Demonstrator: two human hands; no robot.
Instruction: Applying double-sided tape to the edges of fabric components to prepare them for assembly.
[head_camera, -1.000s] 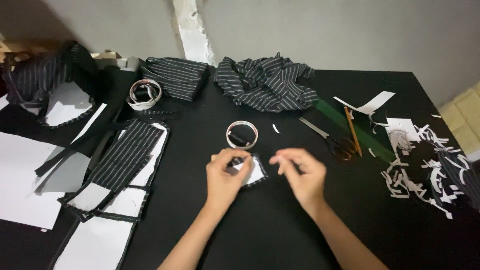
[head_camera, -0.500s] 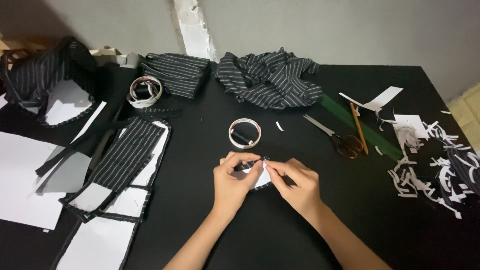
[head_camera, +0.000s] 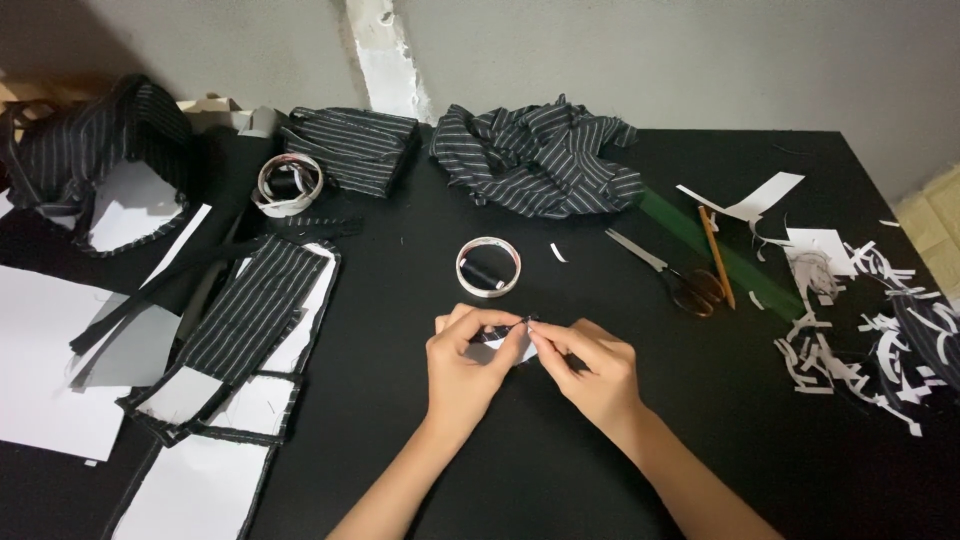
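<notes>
Black table (head_camera: 620, 420) against grey wall (head_camera: 650, 50), left hand (head_camera: 465, 365) and right hand (head_camera: 595, 370) both pinching small fabric piece (head_camera: 508, 343).

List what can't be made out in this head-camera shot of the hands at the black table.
- Small piece pinched between left hand and right hand: head view, mostly covered by the fingers, too small to identify.
- Any thread or needle: too thin to tell.
- Striped fabric at the right: cut off by the frame edge.
- White paper at the left: cut off by the edge.
- Scissors handles: dark against the table.
</notes>
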